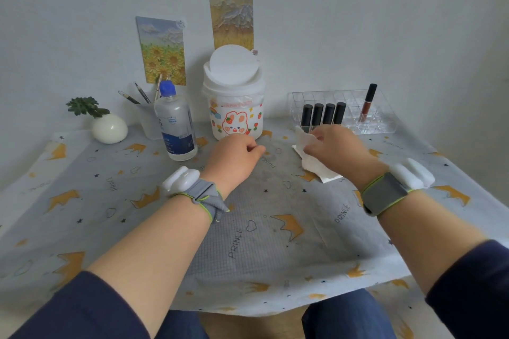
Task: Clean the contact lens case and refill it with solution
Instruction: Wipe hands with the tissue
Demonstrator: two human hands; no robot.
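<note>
My left hand [237, 153] hovers just in front of the white bin, fingers curled in with the thumb against the forefinger. Whatever lies inside the fist is hidden, and no contact lens case shows anywhere on the table. My right hand [334, 147] pinches the upper edge of a white tissue [316, 166] that lies crumpled on the tablecloth. The solution bottle [176, 125], clear with a blue cap and a dark blue label, stands upright to the left of my left hand, cap on.
A white swing-lid bin [234, 102] with a rabbit print stands at the back centre. A clear organiser [355, 113] with dark lipstick tubes is behind my right hand. A pencil cup [147, 121] and a white plant pot [109, 128] stand at the back left.
</note>
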